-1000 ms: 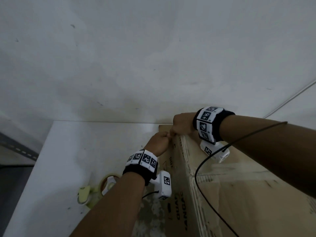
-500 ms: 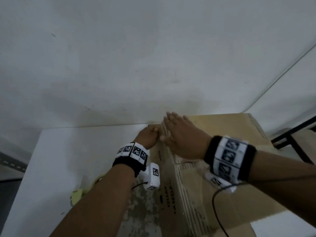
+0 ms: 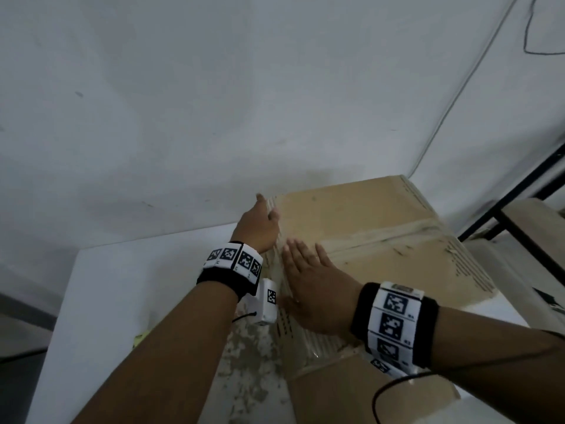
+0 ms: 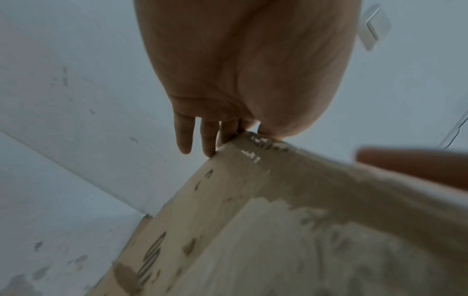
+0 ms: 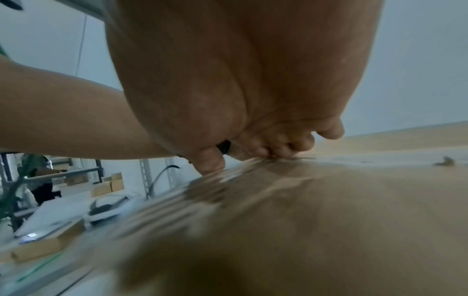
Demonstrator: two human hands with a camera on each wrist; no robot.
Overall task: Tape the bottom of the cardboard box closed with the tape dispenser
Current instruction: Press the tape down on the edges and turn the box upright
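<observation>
The cardboard box (image 3: pixel 397 270) stands on the white table with its taped face up; a tape seam (image 3: pixel 382 237) crosses that face. My left hand (image 3: pixel 260 228) lies with straight fingers against the box's far left corner, which the left wrist view shows as fingers (image 4: pixel 205 138) touching the box corner (image 4: pixel 253 200). My right hand (image 3: pixel 308 270) presses flat on the top face by the left edge, over glossy tape (image 3: pixel 284 319). The right wrist view has those fingers (image 5: pixel 266 148) on the box (image 5: pixel 329 200). Only a yellow-green bit of the tape dispenser (image 3: pixel 140 339) peeks out beside my left forearm.
The white table (image 3: pixel 122 301) extends left of the box, against a white wall. A black metal frame (image 3: pixel 519 191) and a wooden surface stand at the right. A black wire (image 3: pixel 379 399) loops from my right wrist. Shelving with boxes shows far left in the right wrist view.
Both hands were pinching at the box's far corner a second ago. The right hand has opened and slid toward me along the top edge; the left hand has straightened against the corner.
</observation>
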